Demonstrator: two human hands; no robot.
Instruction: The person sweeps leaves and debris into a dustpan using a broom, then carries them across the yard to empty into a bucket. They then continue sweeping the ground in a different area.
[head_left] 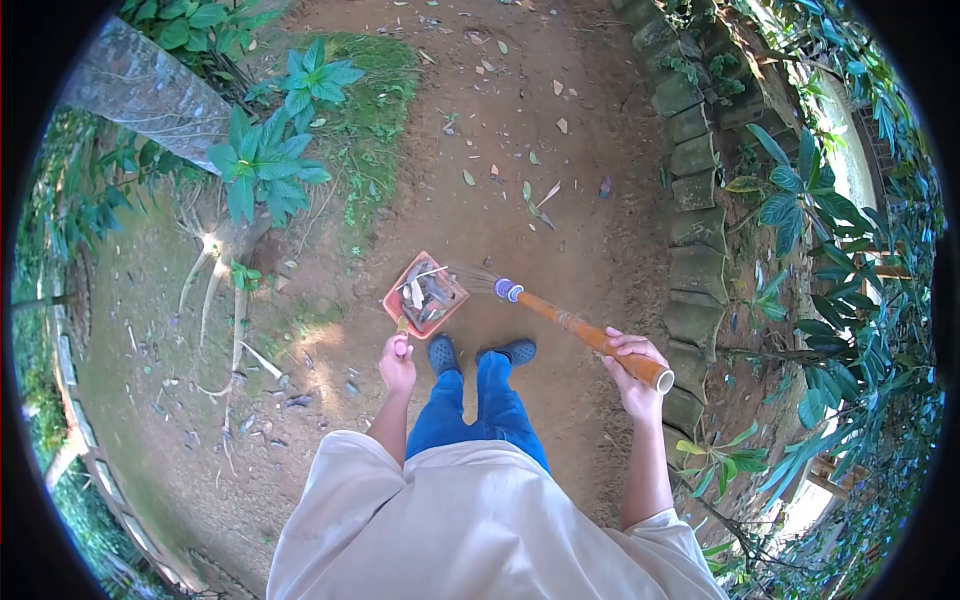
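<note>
Left hand [397, 365] fingers wrapped the handle of the orange plastic dustpan [425, 296], already loaded with leaves, at 12 o'clock of the feet. Right hand [632, 362] gripped the orange-handled broom [560, 315]. Fallen leaves [532, 190] remained up the dirt path [560, 230].

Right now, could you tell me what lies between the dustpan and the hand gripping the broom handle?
The head view shows the broom spanning from dustpan to right hand.

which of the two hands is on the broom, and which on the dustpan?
The right hand grips the orange broom handle near its top end. The left hand holds the short handle of the red dustpan, which is full of dry leaves.
</note>
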